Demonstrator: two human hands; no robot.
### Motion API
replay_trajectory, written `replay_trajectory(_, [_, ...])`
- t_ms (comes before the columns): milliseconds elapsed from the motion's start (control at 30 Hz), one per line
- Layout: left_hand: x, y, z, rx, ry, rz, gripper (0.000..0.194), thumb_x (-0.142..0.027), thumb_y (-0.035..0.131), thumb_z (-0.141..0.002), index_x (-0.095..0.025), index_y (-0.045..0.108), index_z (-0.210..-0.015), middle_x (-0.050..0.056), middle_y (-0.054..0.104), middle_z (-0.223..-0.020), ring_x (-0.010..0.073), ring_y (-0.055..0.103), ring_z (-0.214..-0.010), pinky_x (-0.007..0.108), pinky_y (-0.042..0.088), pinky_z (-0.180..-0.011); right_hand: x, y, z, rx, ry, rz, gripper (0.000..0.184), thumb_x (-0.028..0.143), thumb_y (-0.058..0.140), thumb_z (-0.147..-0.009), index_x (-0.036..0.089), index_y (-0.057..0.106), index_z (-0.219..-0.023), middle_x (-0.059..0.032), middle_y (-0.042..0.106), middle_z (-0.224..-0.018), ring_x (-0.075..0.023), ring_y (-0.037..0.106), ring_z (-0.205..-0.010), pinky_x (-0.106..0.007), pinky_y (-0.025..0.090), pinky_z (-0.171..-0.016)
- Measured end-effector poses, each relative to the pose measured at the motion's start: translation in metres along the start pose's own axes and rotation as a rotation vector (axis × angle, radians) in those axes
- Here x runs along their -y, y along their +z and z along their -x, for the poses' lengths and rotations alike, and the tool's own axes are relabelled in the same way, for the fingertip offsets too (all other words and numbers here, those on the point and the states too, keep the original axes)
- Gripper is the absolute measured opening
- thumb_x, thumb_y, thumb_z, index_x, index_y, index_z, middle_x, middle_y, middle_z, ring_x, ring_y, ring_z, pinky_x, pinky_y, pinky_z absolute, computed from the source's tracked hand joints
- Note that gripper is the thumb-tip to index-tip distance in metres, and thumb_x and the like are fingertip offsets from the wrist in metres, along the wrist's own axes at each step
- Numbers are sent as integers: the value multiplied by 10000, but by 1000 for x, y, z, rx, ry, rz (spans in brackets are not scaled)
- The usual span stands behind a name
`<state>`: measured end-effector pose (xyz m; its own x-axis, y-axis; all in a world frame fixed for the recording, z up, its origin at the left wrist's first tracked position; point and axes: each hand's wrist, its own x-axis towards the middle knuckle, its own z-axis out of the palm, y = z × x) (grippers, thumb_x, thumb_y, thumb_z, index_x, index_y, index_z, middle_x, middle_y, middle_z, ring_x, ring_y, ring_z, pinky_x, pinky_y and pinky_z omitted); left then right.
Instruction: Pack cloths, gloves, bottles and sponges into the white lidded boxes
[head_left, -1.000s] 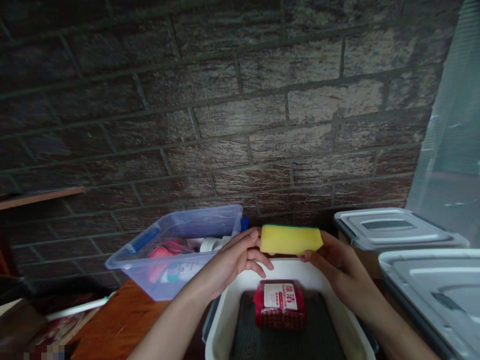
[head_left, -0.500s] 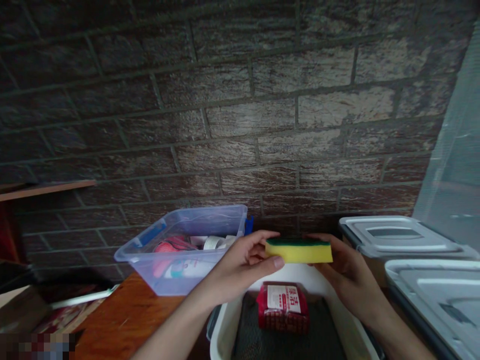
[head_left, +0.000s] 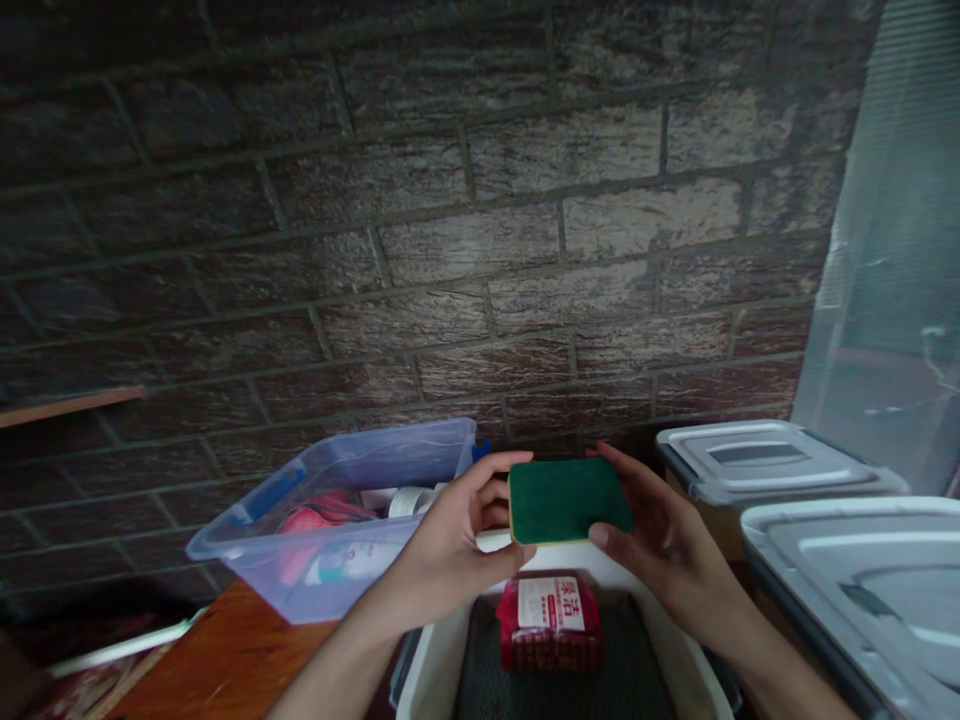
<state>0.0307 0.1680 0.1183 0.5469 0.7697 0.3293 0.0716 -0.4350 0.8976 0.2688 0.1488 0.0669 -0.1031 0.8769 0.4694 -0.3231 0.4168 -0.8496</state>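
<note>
A sponge (head_left: 566, 500) with a green scouring face and a thin yellow edge is held up between both hands, green side toward me. My left hand (head_left: 480, 530) grips its left end, thumb below and fingers behind. On the right end, my right hand (head_left: 656, 525) has its thumb against the green face and fingers around the back. Beneath the sponge, a red packet (head_left: 551, 630) with a white label lies on a dark textured item inside a white bin (head_left: 431, 665).
Left of the bin, a clear bluish plastic box (head_left: 330, 600) holds a red item, a white bottle and a white roll. It stands on a wooden table (head_left: 225, 660). Grey-lidded boxes (head_left: 780, 460) stand on the right. A brick wall (head_left: 450, 250) rises behind.
The sponge has been tilted so its green face now shows instead of its yellow edge. My right thumb has come onto the green side. The view has shifted slightly right.
</note>
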Motion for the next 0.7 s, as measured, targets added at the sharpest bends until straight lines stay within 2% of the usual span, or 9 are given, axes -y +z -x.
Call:
replay_trajectory(133, [-2,3,1,35,2,33,733,-92,755,-840,-287,394,-1447,65,635,-1151,231,635,-1088,405,493,-973,-1,0,0,-12,-17,51,700,239,826,-824,295,500,-1441,-71,667,-1314,-216,606,-1260,-321,502,-1043])
replay_trajectory(267, [1,9,1,72,-17,137,775,-191,804,-830,-312,367,-1458,79,597,-1253,238,633,-1097,374,516,-923,-3,1,0,18,-35,73,706,231,821,-827,292,477,-1441,-63,701,-1188,-220,634,-1199,-326,516,-1007])
replay_trajectory(467, [5,28,3,-19,-71,66,642,-261,797,-842,-300,456,-1384,59,595,-1230,222,629,-1049,316,525,-853,2,2,3,93,10,215,740,262,817,-825,303,443,-1462,-88,558,-1435,-241,587,-1267,-350,487,-1051])
replay_trajectory(567, [0,31,5,-21,-76,34,589,-269,779,-859,-300,475,-1363,51,600,-1224,231,619,-1083,319,518,-880,8,3,5,120,57,246,754,294,805,-833,291,420,-1481,-86,588,-1383,-251,615,-1211,-366,516,-1013])
replay_trajectory(700, [-4,25,5,18,-76,45,525,-292,722,-915,-305,468,-1374,44,615,-1219,218,606,-1091,304,504,-881,10,3,6,122,84,221,719,314,800,-835,292,439,-1456,-71,629,-1306,-252,636,-1145,-353,552,-939])
